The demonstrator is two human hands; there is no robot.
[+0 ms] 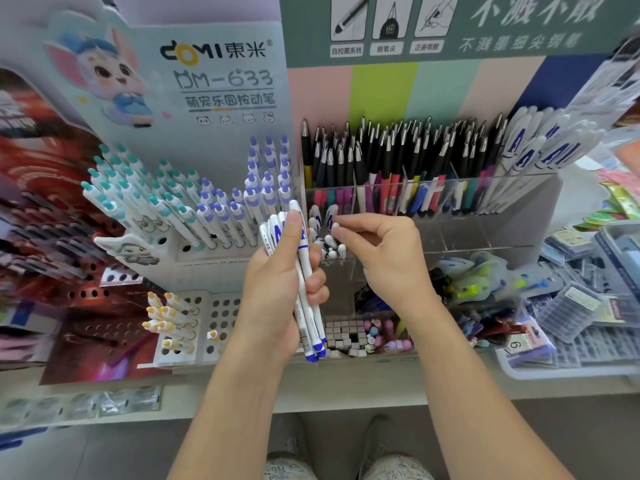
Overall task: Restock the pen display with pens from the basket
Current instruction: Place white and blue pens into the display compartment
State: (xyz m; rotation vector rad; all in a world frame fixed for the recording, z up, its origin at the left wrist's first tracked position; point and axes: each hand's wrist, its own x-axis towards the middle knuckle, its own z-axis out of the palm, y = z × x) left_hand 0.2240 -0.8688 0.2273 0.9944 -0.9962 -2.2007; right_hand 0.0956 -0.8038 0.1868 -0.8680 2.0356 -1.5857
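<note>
My left hand (pixel 273 292) grips a bundle of white pens with blue tips (pixel 311 329), held upright in front of the display. The clear acrylic pen display (pixel 485 206) stands behind it, its back row full of black and coloured pens. My right hand (pixel 384 258) reaches into the front left compartment (pixel 327 242), which holds several white-and-blue pens. Thumb and forefinger pinch the top of one white pen (pixel 333 220) standing there. More white pens with blue lettering (pixel 540 147) fill the right end of the back row. No basket is in view.
A white punched-hole stand with teal and purple click pens (pixel 194 202) stands on the left, with yellow-capped pens (pixel 166 320) below. Erasers and small items (pixel 363 334) lie under my right wrist. A white tray of packaged refills (pixel 588 327) sits at the right.
</note>
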